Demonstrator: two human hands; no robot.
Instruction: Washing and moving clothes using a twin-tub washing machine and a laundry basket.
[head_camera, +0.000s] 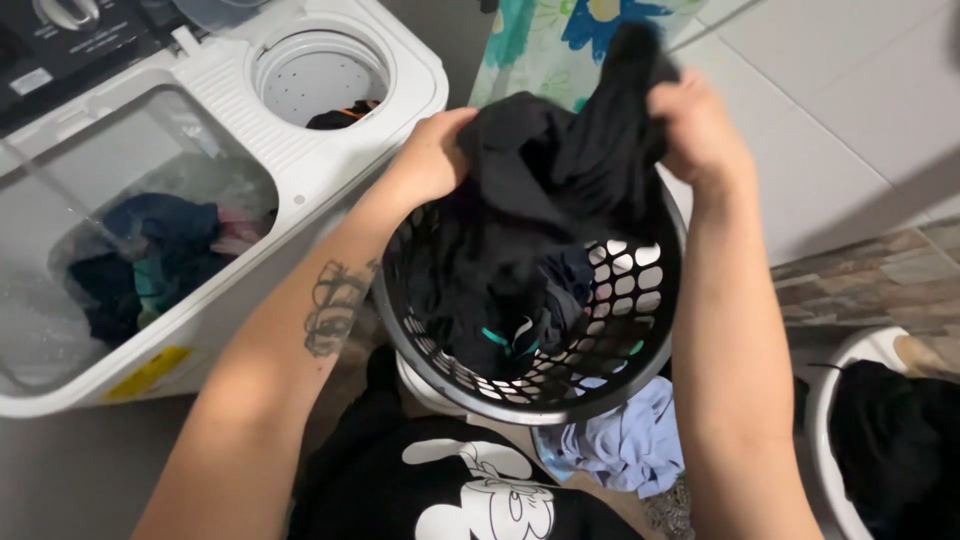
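Two hands: left hand (432, 152) and right hand (700, 130), apart, each clamped on the black garment (560, 160).
Garment: soft, crumpled cloth, above the round perforated plastic basket (625, 300).
Left side: white twin-tub washer (300, 170).

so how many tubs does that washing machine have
2: the wash tub on the left, holding water and clothes, and the round spin tub beside it, where a dark garment lies at the bottom.

Labels on the washing machine

A yellow rectangular sticker (148, 372) sits on the white front wall of the washing machine (300, 190), low on the left; a small white rectangular label (31, 81) lies on its dark control panel (70, 45), top left
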